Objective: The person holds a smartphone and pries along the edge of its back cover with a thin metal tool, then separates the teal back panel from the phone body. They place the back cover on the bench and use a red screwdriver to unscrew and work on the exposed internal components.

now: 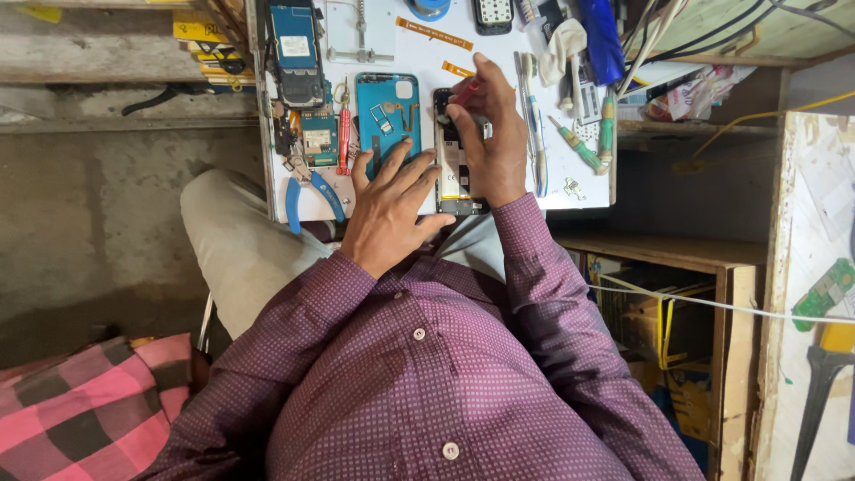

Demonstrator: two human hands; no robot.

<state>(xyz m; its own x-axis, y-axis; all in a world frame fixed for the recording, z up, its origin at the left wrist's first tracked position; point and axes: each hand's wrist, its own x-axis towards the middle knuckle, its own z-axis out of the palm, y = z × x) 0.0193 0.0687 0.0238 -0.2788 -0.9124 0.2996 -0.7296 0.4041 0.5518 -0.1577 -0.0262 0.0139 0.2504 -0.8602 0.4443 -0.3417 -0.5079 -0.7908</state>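
Under the right hand [488,142], an opened phone [456,183] lies half hidden, perhaps steadied.

The white desk [419,55] is crowded — little bare surface shows apart from a patch near its far edge. The opened phone [456,165] sits hemmed between the teal back cover [387,111] on one side and a toothbrush [533,116] and green-handled screwdriver [577,147] on the other. Blue-handled pliers [312,191] and a red tool [344,138] block the left part. Open passage lies only from the near edge — over the lap.
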